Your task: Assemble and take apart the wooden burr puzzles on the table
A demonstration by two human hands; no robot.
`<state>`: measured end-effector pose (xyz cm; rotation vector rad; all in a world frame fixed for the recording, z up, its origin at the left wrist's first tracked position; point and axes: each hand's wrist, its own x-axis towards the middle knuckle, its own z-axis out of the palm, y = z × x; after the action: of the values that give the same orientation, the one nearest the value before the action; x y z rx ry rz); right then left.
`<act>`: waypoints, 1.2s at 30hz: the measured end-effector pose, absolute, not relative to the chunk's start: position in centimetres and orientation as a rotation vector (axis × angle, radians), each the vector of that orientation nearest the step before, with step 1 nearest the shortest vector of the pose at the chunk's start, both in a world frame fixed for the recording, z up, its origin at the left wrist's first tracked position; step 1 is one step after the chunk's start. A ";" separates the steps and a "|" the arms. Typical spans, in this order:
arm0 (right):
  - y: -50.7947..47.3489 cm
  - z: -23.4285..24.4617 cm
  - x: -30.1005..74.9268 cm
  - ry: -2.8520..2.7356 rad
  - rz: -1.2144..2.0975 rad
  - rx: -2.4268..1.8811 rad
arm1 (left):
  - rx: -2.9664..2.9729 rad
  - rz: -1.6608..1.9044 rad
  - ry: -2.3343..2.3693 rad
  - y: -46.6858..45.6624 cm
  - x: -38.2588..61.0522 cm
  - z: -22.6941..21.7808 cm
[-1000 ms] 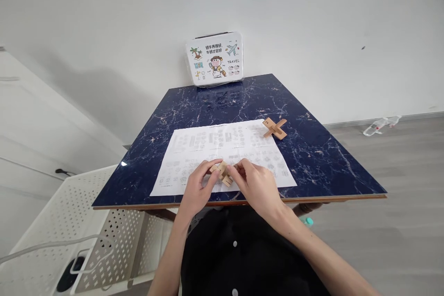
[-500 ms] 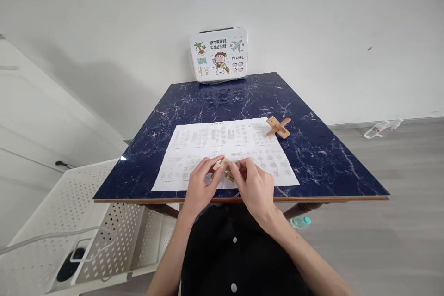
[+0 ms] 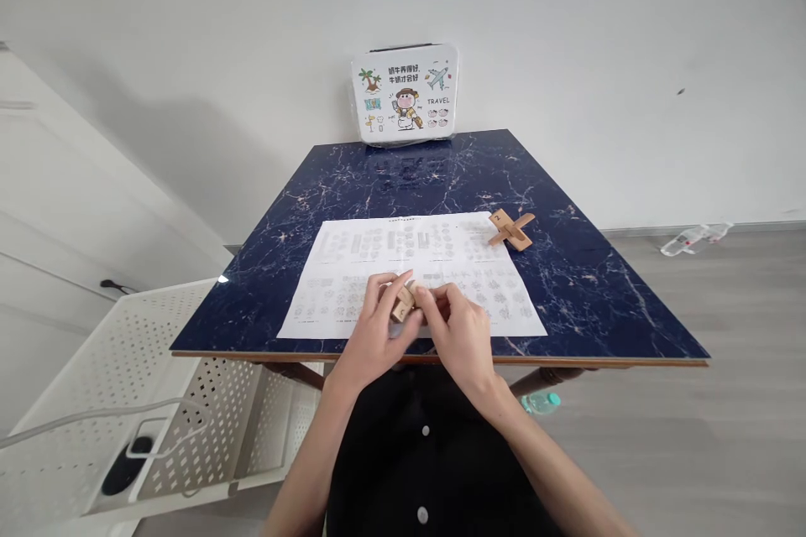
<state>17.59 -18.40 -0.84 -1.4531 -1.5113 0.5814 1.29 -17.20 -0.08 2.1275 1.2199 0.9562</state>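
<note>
Just above the near part of a printed sheet (image 3: 353,250), both my hands grip a small wooden interlocking puzzle (image 3: 403,308). Its pale blocks are fitted against each other, and one end carries a dark mark. My left hand (image 3: 378,336) is closed around the puzzle's left side, index finger over the top and thumb below. From the right, my right hand (image 3: 463,336) pinches it with thumb and fingers, hiding part of the wood. A second wooden puzzle (image 3: 513,231), cross-shaped and marked "2", lies over the sheet's far right corner.
A white cartoon-printed case (image 3: 406,96) leans on the wall at the back of the blue marbled table (image 3: 302,193). White perforated shelving (image 3: 81,369) with a cable stands at the left. Plastic bottles (image 3: 542,403) lie on the floor at the right.
The puzzle in my hands has been turned, so a marked end now faces me. My left fingers have shifted round it and the hands are closer together. The cross-shaped puzzle stays put.
</note>
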 end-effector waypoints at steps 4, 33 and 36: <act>-18.1 -0.3 18.3 -1.456 0.667 -1.478 | 2.186 0.920 1.245 -17.3 1.5 0.1; -17.2 1.3 22.7 -1.793 1.091 -0.916 | 2.124 1.080 1.098 -17.5 1.1 1.1; -16.9 1.2 22.6 -1.799 1.122 -0.910 | 2.103 1.088 1.047 -17.4 0.7 1.1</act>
<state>22.64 -16.94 1.18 -0.9097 -1.7986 1.1221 0.72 -17.42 1.05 2.1033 1.0472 1.0884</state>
